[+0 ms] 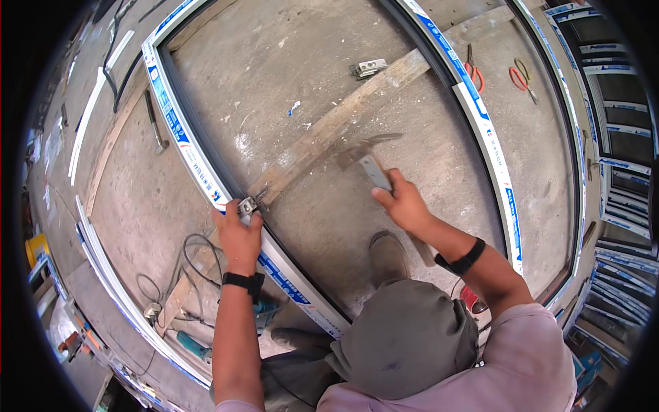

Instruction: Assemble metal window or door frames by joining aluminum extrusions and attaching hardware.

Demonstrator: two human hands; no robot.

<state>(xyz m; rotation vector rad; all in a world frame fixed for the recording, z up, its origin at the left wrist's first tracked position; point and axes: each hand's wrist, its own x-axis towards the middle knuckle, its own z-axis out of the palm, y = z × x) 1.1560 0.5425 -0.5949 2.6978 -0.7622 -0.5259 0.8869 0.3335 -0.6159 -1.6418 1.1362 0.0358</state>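
Observation:
My left hand (238,240) pinches a small silver metal fitting (248,205) at the inner edge of a long frame bar (200,167), which is wrapped in white and blue film. A thin pointed end of the fitting sticks out toward the middle of the frame. In my right hand (406,204) is a hammer (373,170), held over the frame's opening. Its head is smeared by motion, and the handle's end shows below my hand. Another metal fitting (371,67) lies on the floor beside a wooden plank (319,139) that runs under the frame.
Red-handled pliers (473,77) and a second red-handled cutting tool (520,79) lie at the far right. A second hammer (156,127) and loose cables (199,261) are at left, with a teal power tool (193,345) nearer. Wrapped frames (621,165) stack at right.

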